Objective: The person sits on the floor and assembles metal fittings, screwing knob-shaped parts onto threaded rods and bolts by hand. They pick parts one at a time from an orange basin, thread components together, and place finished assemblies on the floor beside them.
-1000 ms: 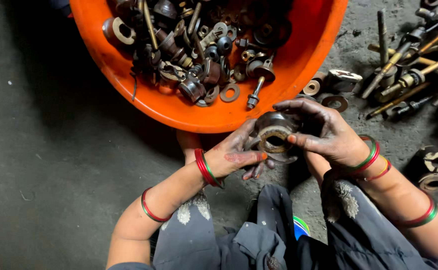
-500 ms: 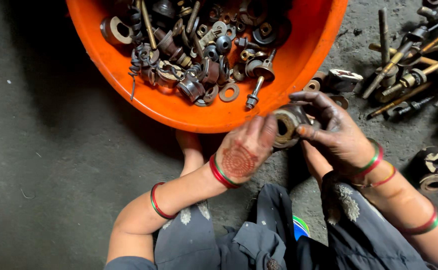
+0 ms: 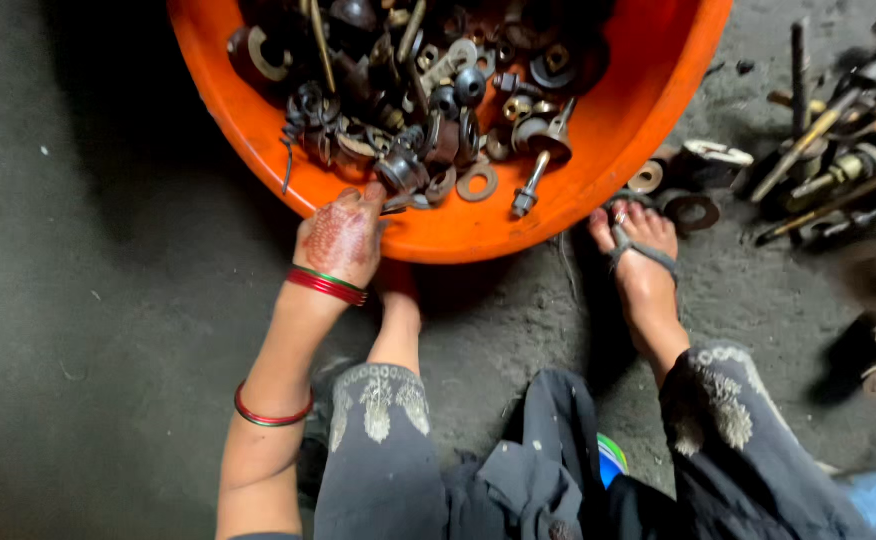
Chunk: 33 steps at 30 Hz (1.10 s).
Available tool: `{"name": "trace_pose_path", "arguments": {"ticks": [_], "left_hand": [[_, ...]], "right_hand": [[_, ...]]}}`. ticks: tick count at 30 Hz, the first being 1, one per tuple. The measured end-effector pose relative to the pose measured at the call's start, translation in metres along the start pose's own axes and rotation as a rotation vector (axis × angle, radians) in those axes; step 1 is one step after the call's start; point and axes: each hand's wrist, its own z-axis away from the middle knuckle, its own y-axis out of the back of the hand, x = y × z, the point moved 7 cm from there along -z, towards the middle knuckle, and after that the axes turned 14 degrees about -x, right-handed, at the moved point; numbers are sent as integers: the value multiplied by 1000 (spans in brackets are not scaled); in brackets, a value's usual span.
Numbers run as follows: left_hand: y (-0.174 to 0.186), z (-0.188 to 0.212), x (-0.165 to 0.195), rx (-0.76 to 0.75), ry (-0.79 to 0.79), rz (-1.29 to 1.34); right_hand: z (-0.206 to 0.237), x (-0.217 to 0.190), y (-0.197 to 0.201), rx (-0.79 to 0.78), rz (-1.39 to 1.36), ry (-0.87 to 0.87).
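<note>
Since the earlier frame, when both of our hands turned a round metal ring between them just below the orange tub (image 3: 648, 150), our left hand (image 3: 343, 238) had gone up to the tub's near rim and our right hand had dropped out of view, the ring with it. We reached over the rim with the left hand's back upward, its patterned skin showing and its fingers curled down into the heap of metal parts (image 3: 428, 90) inside the tub; the fingertips were hidden among the pieces, so we could not tell whether they had closed on anything. Nearest to them lay a dark, greasy fitting (image 3: 401, 172) at the near edge of the heap, with a flat washer (image 3: 477, 182) just beside it and a bolt (image 3: 530, 188) pointing toward the rim. Red and green bangles (image 3: 328, 285) sat on our wrist just below the tub. Our sandalled right foot (image 3: 641, 262) rested against the tub's lower right edge, with loose rings (image 3: 693, 210) on the floor beside it. Farther right of the tub lay a spread of long rods and spindles (image 3: 838, 165).
</note>
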Motion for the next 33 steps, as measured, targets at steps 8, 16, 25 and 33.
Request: {"name": "trace_pose_path", "arguments": {"ticks": [8,16,25,33], "left_hand": [[-56,-55,-17,134,-126,63],[-151,-130,-37,-104,406,-1401],[24,-9,14,-89,-109,384],[78,53,130,356,-506,103]], "right_hand": [[3,18,-97,109,236,48],[4,12,-90,98,241,61],[7,20,-14,-30,-265,-3],[-14,-38,-3,-632,-1706,-74]]}}
